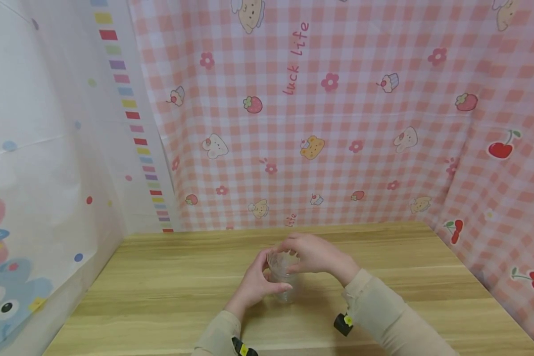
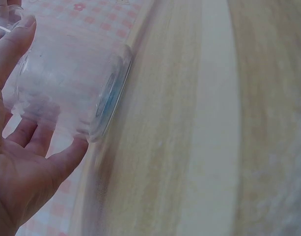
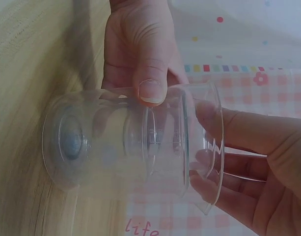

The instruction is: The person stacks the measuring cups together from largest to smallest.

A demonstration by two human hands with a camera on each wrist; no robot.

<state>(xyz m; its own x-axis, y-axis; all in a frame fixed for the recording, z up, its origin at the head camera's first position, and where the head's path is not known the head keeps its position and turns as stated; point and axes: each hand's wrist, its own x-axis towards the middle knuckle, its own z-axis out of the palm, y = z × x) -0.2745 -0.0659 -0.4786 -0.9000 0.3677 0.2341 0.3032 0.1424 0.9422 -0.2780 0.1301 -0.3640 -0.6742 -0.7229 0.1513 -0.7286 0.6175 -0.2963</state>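
Observation:
A clear beaker (image 3: 108, 172) stands on the wooden table near its middle, and a slightly narrower clear beaker (image 3: 203, 93), with faint markings, sits partly inside its mouth. My left hand (image 1: 255, 283) holds the outer beaker round its side, thumb toward me; the left wrist view shows its fingers behind the clear wall (image 2: 67, 69). From above, my right hand (image 1: 315, 254) grips the inner beaker's rim between thumb and fingers. In the right wrist view the inner beaker's rim stands out beyond the outer one's. Both look clear throughout.
The wooden table top (image 1: 173, 282) spreads around both hands. A pink checked cloth (image 1: 293, 183) hangs behind it, and a white printed sheet (image 1: 102, 207) hangs at the left. Each wrist wears a black strap (image 1: 343, 325) with a yellow mark.

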